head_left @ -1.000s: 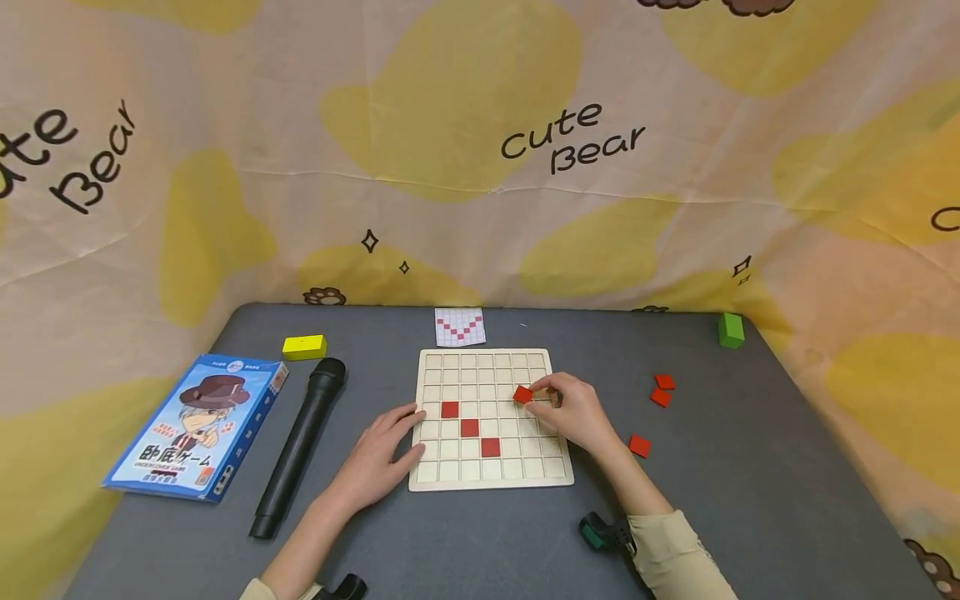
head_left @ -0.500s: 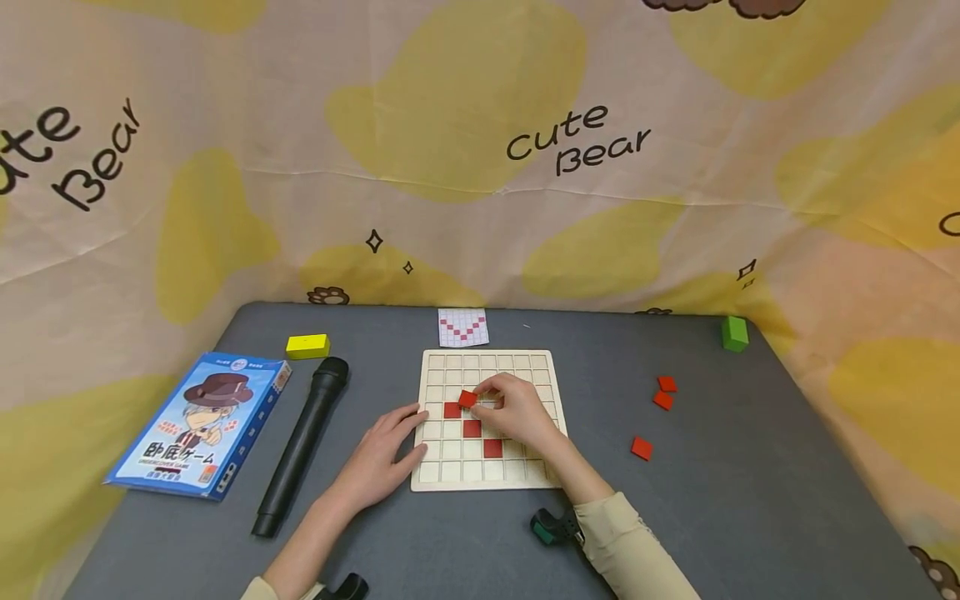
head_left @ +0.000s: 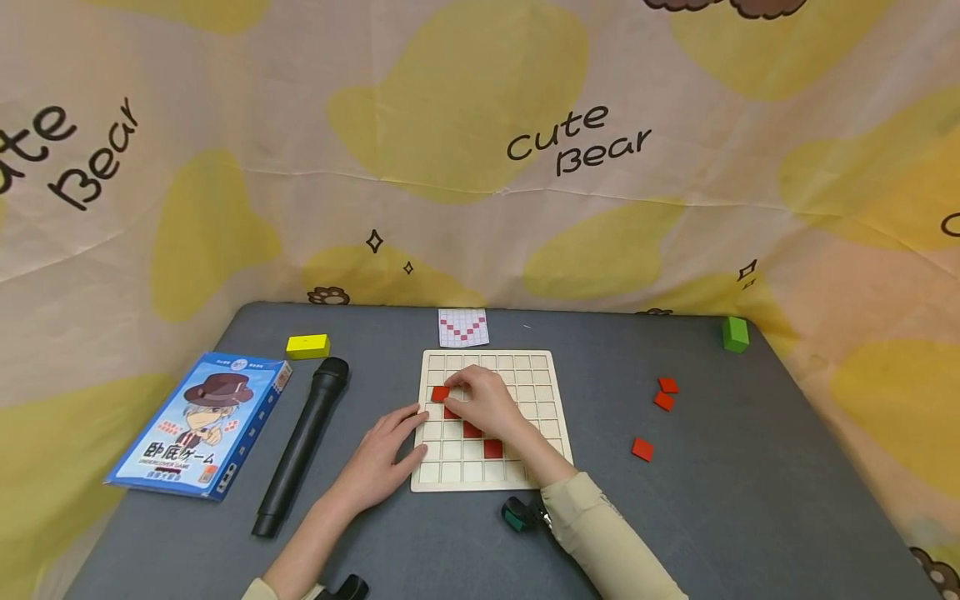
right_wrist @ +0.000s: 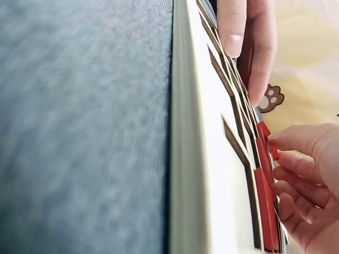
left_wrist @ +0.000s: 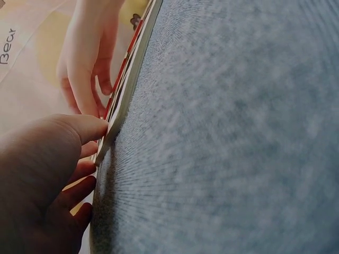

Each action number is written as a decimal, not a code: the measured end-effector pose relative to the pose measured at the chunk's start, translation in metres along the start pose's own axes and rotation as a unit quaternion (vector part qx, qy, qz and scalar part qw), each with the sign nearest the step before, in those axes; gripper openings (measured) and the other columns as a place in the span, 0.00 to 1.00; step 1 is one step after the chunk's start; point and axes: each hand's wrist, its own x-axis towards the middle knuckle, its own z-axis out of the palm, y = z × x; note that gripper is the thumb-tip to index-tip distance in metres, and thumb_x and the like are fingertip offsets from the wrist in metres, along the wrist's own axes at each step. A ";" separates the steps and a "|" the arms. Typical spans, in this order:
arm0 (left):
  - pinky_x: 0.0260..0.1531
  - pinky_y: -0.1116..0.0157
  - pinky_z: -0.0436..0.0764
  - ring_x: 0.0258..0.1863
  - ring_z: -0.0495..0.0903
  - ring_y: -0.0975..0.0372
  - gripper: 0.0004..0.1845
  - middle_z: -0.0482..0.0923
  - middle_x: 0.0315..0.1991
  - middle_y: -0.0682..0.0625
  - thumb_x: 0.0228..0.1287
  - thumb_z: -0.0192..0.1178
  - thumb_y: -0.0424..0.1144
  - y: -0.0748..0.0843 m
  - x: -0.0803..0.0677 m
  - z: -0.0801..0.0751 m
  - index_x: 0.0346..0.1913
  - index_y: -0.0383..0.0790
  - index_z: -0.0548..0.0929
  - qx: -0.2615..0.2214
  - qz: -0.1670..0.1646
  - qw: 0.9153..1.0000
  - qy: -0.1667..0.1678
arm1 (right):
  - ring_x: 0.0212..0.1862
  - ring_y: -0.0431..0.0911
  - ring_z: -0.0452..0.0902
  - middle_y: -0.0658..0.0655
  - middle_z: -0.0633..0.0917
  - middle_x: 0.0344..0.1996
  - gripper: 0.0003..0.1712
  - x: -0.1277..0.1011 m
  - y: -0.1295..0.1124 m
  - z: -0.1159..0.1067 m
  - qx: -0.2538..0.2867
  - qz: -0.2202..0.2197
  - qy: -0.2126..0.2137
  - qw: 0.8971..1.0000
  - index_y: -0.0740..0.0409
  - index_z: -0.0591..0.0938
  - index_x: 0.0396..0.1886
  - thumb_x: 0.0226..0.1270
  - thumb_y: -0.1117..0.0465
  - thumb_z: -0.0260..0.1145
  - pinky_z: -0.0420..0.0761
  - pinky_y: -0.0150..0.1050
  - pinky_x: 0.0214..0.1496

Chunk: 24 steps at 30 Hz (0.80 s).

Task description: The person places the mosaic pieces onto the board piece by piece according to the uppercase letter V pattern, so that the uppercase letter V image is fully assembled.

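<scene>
Grey felt covers the table [head_left: 750,500], with a blue game box [head_left: 197,425] and a black microphone [head_left: 302,444] lying at its left side. Near the middle sits the wooden grid board [head_left: 551,400], three red tiles set in a diagonal on it, partly hidden by the right hand [head_left: 487,404]. That hand reaches across the board and pinches a red tile [head_left: 440,393] over a cell near the board's upper left. The left hand [head_left: 378,458] lies flat with relaxed fingers against the board's left edge, gripping nothing. Three loose red tiles [head_left: 663,401] lie well to the right, a green block [head_left: 734,332] at the far corner
</scene>
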 end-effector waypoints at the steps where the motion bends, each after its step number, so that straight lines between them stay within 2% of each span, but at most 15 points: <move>1: 0.60 0.41 0.65 0.67 0.65 0.48 0.27 0.67 0.68 0.43 0.66 0.63 0.42 0.000 0.000 0.000 0.67 0.40 0.74 0.000 0.000 1.000 0.001 | 0.47 0.46 0.78 0.52 0.86 0.42 0.12 0.001 0.000 0.001 -0.004 0.000 0.000 1.000 0.55 0.87 0.44 0.60 0.59 0.71 0.76 0.42 0.53; 10: 0.61 0.41 0.64 0.66 0.65 0.47 0.27 0.67 0.68 0.43 0.66 0.63 0.42 0.000 0.000 0.001 0.67 0.39 0.74 0.004 0.002 1.000 0.003 | 0.54 0.49 0.76 0.53 0.85 0.49 0.16 0.001 -0.001 0.005 -0.022 -0.016 -0.004 1.000 0.55 0.86 0.50 0.62 0.58 0.70 0.73 0.44 0.58; 17: 0.60 0.41 0.65 0.66 0.65 0.47 0.26 0.68 0.67 0.43 0.66 0.63 0.41 0.001 -0.001 0.001 0.66 0.39 0.75 0.004 0.006 1.000 0.009 | 0.50 0.52 0.74 0.58 0.82 0.52 0.17 -0.006 0.001 0.003 -0.019 -0.064 0.005 0.998 0.59 0.85 0.51 0.62 0.61 0.69 0.74 0.45 0.51; 20: 0.60 0.41 0.65 0.66 0.65 0.47 0.27 0.68 0.67 0.43 0.66 0.63 0.41 0.002 0.000 0.001 0.66 0.39 0.74 0.006 0.009 1.000 0.010 | 0.54 0.53 0.73 0.59 0.81 0.55 0.19 -0.010 0.004 -0.001 -0.004 -0.061 0.002 0.998 0.60 0.84 0.53 0.63 0.61 0.69 0.73 0.46 0.56; 24: 0.60 0.42 0.65 0.66 0.65 0.48 0.27 0.67 0.68 0.44 0.66 0.63 0.41 0.001 0.000 0.001 0.67 0.40 0.74 0.006 0.006 1.000 0.009 | 0.57 0.51 0.74 0.55 0.82 0.53 0.14 -0.018 0.012 -0.012 0.028 -0.045 0.006 0.999 0.57 0.85 0.49 0.64 0.61 0.67 0.71 0.47 0.59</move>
